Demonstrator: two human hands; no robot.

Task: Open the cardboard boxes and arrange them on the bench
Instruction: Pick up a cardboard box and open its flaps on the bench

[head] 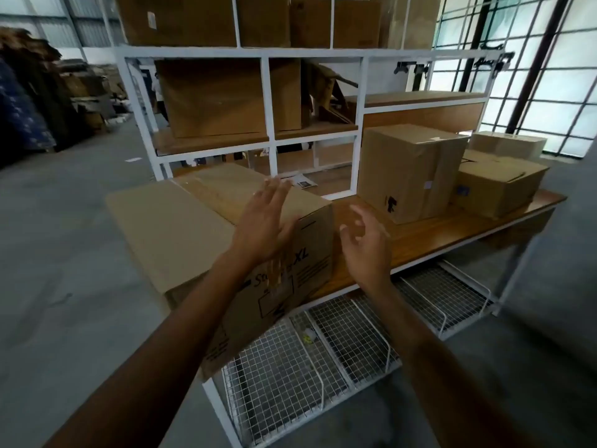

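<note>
Cardboard box, left hand over — fingers straight

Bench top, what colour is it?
The bench top is reddish-brown with a wood grain, seen best in the head view.

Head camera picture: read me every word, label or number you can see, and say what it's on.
"XL": front of the nearest cardboard box.
"St", rest unreadable: same face.
Sticker on the tall box, blue label on the low box: too small to read.
</note>
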